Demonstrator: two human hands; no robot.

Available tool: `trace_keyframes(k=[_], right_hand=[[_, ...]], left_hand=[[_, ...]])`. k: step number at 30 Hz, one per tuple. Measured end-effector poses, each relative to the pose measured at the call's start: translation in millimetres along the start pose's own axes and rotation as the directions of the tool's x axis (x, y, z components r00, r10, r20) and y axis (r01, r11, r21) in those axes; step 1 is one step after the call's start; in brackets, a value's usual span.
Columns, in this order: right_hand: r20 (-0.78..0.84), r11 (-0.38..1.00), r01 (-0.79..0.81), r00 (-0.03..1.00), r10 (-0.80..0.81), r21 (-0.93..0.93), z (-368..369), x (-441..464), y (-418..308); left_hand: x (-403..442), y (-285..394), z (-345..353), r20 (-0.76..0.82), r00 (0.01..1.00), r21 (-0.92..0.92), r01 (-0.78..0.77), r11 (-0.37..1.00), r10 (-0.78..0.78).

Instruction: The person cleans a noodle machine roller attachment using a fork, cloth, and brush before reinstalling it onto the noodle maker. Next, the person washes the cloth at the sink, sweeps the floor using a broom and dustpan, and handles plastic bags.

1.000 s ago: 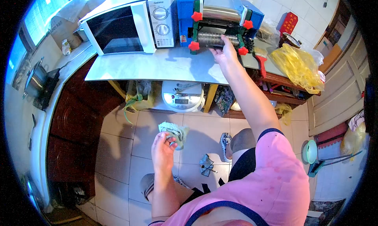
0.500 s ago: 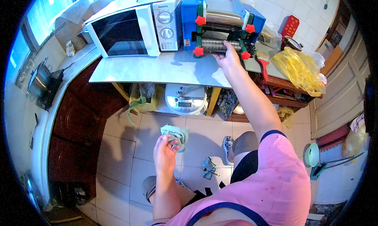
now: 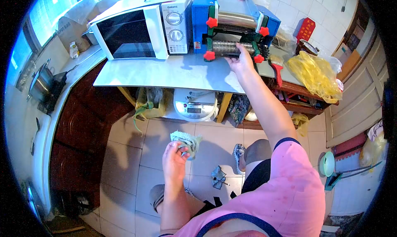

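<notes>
My left hand point(image 3: 174, 155) is closed on a crumpled pale green cloth point(image 3: 185, 142), held out over the floor. At the counter, my right hand point(image 3: 240, 60) reaches to a blue electric noodle machine point(image 3: 202, 20) with red star-shaped knobs. Its thumb lies on the ribbed metal cutting roller point(image 3: 227, 46) at the lower front, and the other fingers curl under it, partly hidden. Above sits a smooth steel roller point(image 3: 235, 20). A red-handled brush point(image 3: 277, 69) lies just to the right of the machine.
A white microwave point(image 3: 136, 30) stands left of the machine on the pale countertop point(image 3: 165, 73). Yellow plastic bags point(image 3: 310, 73) lie at the right. Below the counter is a white rice cooker point(image 3: 194, 107). A small grey object point(image 3: 219, 177) lies on the tiled floor between my feet.
Both hands stay nearly in place. The view has shifted very slightly, and the cloth in my left hand has moved a touch to the right.
</notes>
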State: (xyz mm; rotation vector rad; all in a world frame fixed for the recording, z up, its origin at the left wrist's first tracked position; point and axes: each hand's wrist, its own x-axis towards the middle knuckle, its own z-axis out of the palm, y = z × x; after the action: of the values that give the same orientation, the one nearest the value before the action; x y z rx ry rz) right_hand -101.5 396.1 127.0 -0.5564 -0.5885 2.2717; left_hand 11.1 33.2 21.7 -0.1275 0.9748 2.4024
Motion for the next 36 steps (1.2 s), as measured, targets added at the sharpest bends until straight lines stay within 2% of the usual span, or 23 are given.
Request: trace_keyframes(k=[7, 13, 15, 20, 25, 29, 31, 36], right_hand=[[-0.009, 0.998, 0.037, 0.999, -0.037, 0.044, 4, 6, -9], [-0.014, 1.0, 0.009, 1.0, -0.009, -0.003, 0, 3, -4], [0.003, 0.998, 0.012, 1.0, -0.012, 0.055, 0, 4, -1], [-0.078, 0.998, -0.01, 0.997, 0.015, 0.061, 6, 17, 1], [-0.106, 0.997, 0.031, 0.994, -0.023, 0.075, 17, 36, 3], [-0.002, 0.991, 0.047, 0.999, -0.048, 0.123, 16, 54, -2], [0.085, 0.998, -0.014, 0.996, 0.009, 0.058, 12, 63, -7], [0.136, 0.997, -0.049, 0.99, 0.042, 0.054, 3, 75, -7]], left_hand=[[2, -1, 4, -0.004, 1.0, 0.024, 0.004, 1.0, -0.004], [4, -3, 7, 0.011, 1.0, 0.006, 0.001, 1.0, -0.001], [4, -4, 6, 0.009, 1.0, 0.014, 0.009, 1.0, -0.009], [3, -4, 4, 0.018, 1.0, 0.012, 0.001, 1.0, -0.001], [3, -2, 8, 0.015, 1.0, 0.023, -0.007, 1.0, 0.007], [4, -3, 4, 0.001, 1.0, 0.036, 0.01, 0.999, -0.01], [5, -4, 4, -0.007, 1.0, 0.026, 0.01, 1.0, -0.01], [2, -5, 9, 0.028, 1.0, 0.025, -0.009, 1.0, 0.008]])
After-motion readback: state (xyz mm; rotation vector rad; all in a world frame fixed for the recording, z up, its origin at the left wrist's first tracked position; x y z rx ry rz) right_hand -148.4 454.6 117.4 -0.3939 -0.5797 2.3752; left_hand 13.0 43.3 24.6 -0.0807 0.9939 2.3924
